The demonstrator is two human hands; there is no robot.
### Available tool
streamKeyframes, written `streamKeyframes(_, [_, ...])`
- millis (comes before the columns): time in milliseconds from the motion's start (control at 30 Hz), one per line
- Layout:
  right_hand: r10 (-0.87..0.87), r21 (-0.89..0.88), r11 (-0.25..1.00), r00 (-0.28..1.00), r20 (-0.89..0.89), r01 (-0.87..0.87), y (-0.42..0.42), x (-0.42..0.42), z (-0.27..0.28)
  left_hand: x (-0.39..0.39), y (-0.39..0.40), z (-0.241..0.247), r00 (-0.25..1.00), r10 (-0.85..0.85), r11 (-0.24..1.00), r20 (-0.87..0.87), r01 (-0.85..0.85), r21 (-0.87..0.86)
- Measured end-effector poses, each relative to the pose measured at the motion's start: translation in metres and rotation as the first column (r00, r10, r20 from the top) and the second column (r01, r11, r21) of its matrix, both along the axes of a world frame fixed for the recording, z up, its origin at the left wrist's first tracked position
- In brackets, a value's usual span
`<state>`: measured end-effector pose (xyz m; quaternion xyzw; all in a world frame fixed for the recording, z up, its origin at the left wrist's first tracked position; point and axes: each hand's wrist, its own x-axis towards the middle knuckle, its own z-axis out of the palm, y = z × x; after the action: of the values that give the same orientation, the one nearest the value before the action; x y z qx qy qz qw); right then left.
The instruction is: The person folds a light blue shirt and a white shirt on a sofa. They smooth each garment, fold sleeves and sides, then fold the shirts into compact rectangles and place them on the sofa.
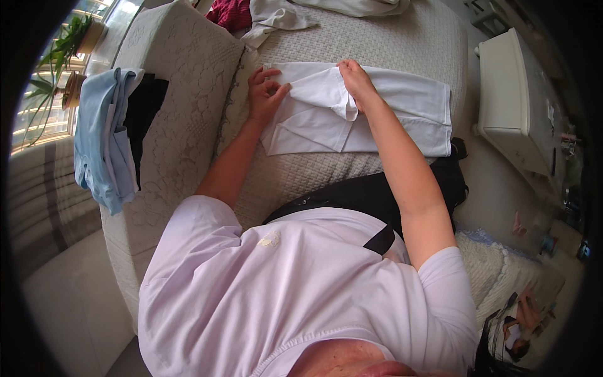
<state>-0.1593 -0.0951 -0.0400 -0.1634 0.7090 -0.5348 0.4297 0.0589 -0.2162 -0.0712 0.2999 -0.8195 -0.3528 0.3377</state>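
A white short-sleeved garment (400,94) lies folded lengthwise on the woven cream sofa cover in front of me. My right hand (356,85) grips a sleeve near its hem, and the sleeve opening hangs in a loop below the fingers. At the garment's left end, my left hand (267,94) pinches the cloth between thumb and forefinger. The other left fingers rest near the upper left corner. Between both hands the sleeve cloth is drawn into a slanting crease. The lower half of the garment lies flat with some wrinkles.
Light blue folded clothes (106,136) and a black cloth (148,113) hang over the sofa's lace-covered back (183,80). Beyond the garment are a red knit cloth (231,14) and crumpled pale clothing (282,19). A white cabinet (501,89) stands right; a person (520,320) shows at lower right.
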Motion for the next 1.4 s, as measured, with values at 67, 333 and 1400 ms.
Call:
streamKeyframes(67, [-0.026,0.018,1.000,0.999,0.025,0.025,0.001,-0.004,-0.002,-0.002,0.002,0.001,1.000,-0.016,1.000,0.010,0.017,-0.013])
streamKeyframes(333, [0.097,-0.184,0.982,0.947,0.305,-0.041,0.052,0.008,0.043,0.002,-0.004,0.000,0.999,-0.041,0.999,0.031,0.041,-0.019])
streamKeyframes(1400, [0.092,-0.006,0.994,0.841,-0.533,-0.112,0.082,0.050,0.006,-0.077,0.017,0.034,0.876,-0.290,0.949,0.386,0.314,0.000])
